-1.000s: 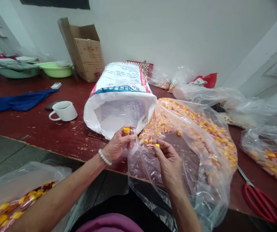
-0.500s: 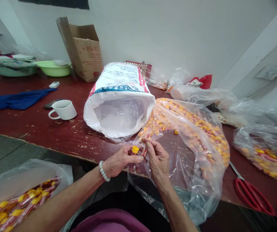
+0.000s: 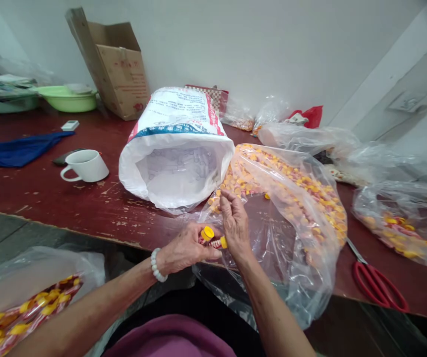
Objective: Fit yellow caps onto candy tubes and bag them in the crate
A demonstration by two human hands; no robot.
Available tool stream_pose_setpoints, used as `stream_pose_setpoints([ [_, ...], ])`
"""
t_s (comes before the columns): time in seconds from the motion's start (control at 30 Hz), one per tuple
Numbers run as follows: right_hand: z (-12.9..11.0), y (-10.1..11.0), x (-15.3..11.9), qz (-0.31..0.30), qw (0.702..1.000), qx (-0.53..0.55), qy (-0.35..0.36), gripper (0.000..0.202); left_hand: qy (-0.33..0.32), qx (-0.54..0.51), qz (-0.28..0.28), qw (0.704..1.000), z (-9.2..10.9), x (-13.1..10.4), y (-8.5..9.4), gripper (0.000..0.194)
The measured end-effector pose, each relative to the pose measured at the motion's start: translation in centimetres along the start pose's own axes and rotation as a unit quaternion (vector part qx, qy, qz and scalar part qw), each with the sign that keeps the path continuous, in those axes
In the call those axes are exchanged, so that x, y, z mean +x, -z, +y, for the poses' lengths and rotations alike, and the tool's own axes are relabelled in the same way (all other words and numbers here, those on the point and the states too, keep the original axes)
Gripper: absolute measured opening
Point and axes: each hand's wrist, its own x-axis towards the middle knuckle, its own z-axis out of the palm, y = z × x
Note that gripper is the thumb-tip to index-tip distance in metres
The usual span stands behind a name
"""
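My left hand (image 3: 187,250), with a pale bead bracelet (image 3: 157,265) at the wrist, is closed on two small candy-filled tubes with yellow caps (image 3: 208,234). One tube points upward; the other lies sideways, its cap close to the heel of my right hand. My right hand (image 3: 235,223) is raised just above, thumb and fingers drawn together; anything between them is hidden. Beyond my hands, a white woven sack (image 3: 176,141) lies with its mouth facing me. On the right spreads a clear plastic bag (image 3: 291,198) full of similar yellow-capped tubes.
Red-handled scissors (image 3: 379,285) lie near the table's right edge, beside another clear bag (image 3: 402,223) of tubes. A white mug (image 3: 87,166) and blue cloth (image 3: 20,149) are to the left. Behind stands an open cardboard box (image 3: 124,74). Lower left, an open bag (image 3: 34,307) holds more tubes.
My right hand has risen from beside my left fingers toward the sack's mouth. A second yellow cap now shows at my left fingers. The whole view has shifted slightly.
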Motion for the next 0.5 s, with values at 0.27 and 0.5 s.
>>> stream_pose_setpoints([
  [0.27, 1.2, -0.5, 0.6, 0.043, 0.988, 0.113, -0.093, 0.047, 0.024, -0.034, 0.003, 0.999, -0.2, -0.3, -0.2, 0.041],
  [0.5, 1.6, 2.2, 0.5, 0.098, 0.989, 0.074, -0.085, 0.040, 0.043, -0.120, 0.043, 0.991, -0.5, -2.0, 1.2, 0.041],
])
